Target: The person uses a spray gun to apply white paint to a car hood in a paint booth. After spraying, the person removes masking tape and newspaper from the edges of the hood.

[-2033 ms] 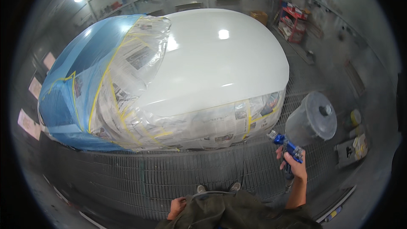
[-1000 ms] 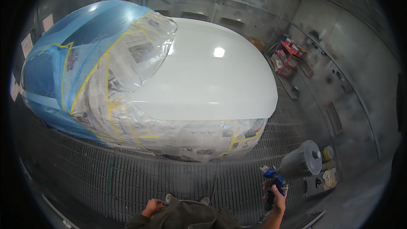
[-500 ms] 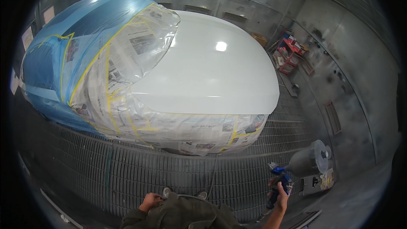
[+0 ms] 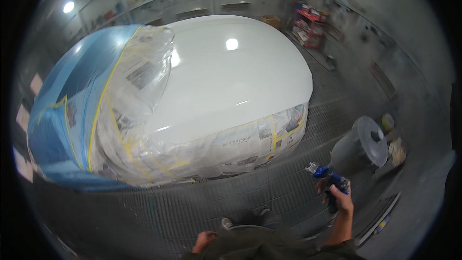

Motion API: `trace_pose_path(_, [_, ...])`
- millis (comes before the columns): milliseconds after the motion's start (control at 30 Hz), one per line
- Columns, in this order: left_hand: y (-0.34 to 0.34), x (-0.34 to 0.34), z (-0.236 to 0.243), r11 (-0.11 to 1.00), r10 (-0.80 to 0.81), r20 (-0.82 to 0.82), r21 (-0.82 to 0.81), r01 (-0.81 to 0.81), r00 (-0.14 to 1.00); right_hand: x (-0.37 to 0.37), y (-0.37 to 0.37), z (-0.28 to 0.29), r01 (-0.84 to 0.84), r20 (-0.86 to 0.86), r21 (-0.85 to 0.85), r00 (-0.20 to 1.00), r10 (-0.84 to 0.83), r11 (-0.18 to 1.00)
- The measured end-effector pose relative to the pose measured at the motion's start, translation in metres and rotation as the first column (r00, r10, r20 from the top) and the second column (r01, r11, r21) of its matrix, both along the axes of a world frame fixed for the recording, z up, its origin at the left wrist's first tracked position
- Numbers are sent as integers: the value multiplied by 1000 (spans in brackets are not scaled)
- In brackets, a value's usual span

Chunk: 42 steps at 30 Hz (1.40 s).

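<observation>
My right hand (image 4: 340, 196) grips a blue and black spray gun (image 4: 332, 179) by its handle. A large grey, cloudy cup (image 4: 349, 149) with a round lid sits on top of the gun. Near my waist, my left hand (image 4: 205, 240) has its fingers curled; what they hold, if anything, is hidden. Ahead lies a car's white, glossy hood (image 4: 231, 77), out of reach of both hands. Newspaper and clear plastic (image 4: 231, 147) mask the car's side and windshield area, edged with yellow tape (image 4: 103, 94). Blue film (image 4: 77, 91) covers the rest of the car.
Slatted floor grating (image 4: 192, 207) runs between me and the car. A red cart (image 4: 310, 26) with items on its shelves stands by the far right wall, with a brown container (image 4: 271, 21) left of it. Grey walls (image 4: 404, 33) enclose the space.
My view has turned, so the car sits tilted and more to the left. The spray gun has come up and to the right in view. My left hand appears lower and farther right.
</observation>
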<state>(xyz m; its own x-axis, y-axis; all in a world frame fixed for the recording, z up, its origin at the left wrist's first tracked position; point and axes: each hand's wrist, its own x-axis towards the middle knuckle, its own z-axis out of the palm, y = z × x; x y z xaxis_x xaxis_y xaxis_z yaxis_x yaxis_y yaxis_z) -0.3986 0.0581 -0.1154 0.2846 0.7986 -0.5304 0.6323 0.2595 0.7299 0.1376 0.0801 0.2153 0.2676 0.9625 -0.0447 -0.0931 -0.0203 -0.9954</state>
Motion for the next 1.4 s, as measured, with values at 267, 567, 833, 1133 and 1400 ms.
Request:
trace_pose_path(267, [12,61,2,989,-99,-237,84,122,966,88,17,-7,93,-110,60,990,-86,994])
trace_pose_path(567, [67,253,13,955,-269,-255,-197,222,929,285,44,-35,58,-172,125,984,-36,990])
trace_pose_path(833, [85,376,-8,927,-314,-202,-276,254,928,430,71,-35,35,-141,111,990,-19,993])
trace_pose_path(1133, [124,504,-48,904,-358,-288,-346,252,888,552,169,-50,4,-176,115,984,16,993])
trace_pose_path(1400, [205,696,-86,955,-112,-165,-290,61,980,678,327,-38,-205,-8,123,978,208,971])
